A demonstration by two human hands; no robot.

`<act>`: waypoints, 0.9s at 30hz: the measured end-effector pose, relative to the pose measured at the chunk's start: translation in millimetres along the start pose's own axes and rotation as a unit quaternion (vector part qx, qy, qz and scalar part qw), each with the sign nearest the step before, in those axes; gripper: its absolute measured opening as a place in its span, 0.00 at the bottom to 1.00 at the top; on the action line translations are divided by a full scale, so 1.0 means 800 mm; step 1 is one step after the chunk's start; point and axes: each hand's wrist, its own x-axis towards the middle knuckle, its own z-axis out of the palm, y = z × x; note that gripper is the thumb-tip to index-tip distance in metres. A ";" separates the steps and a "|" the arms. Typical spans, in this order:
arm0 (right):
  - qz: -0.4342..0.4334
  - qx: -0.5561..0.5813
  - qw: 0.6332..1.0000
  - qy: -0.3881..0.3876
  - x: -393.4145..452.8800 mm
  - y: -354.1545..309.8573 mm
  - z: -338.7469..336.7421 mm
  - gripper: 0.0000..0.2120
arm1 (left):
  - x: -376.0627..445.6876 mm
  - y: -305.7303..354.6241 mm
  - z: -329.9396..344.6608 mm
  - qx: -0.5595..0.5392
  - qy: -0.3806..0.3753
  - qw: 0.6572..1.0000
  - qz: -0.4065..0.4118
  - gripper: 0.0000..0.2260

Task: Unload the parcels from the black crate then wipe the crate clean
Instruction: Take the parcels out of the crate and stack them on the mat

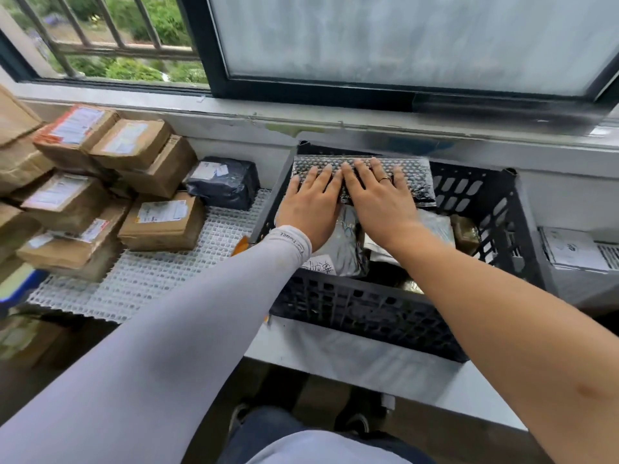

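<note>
Seen from the head camera, a black crate is shown standing on a white ledge below a window, with both hands laid side by side on a black bubble-wrap parcel that leans against the crate's far wall. The left hand, its arm covered by a pale sleeve, and the right hand, on which a ring is worn, are spread flat with straight fingers; nothing is gripped by either. More parcels are left in the crate beneath the wrists: a silver-grey bag with handwriting, a pale packet and a small brown package near the right wall. To the left, cardboard boxes and a dark wrapped parcel are stacked on a white plastic mesh. The unloading is judged to be partly done, and the wiping not yet begun. For the step in hand, the bubble-wrap parcel would best be taken by its two short edges, thumbs slid behind it, and lifted straight up clear of the rim before being carried left to the stack, so that the looser bags below are not dragged along. Its slick wrap may slip if it is only pressed.
</note>
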 end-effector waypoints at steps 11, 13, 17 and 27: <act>0.006 -0.032 0.999 0.033 0.050 -0.135 -0.027 0.25 | -0.040 -0.125 -0.037 0.022 0.113 0.993 0.016 0.20; 0.020 -0.046 0.998 0.034 0.058 -0.171 -0.030 0.25 | -0.052 -0.165 -0.044 0.018 0.135 0.990 0.025 0.20; 0.040 -0.071 0.996 0.043 0.066 -0.231 -0.033 0.26 | -0.066 -0.253 -0.052 0.033 0.174 0.983 0.052 0.18; 0.039 -0.096 0.986 0.133 0.098 -0.338 -0.044 0.18 | -0.092 -0.371 -0.068 0.011 0.138 0.990 0.029 0.08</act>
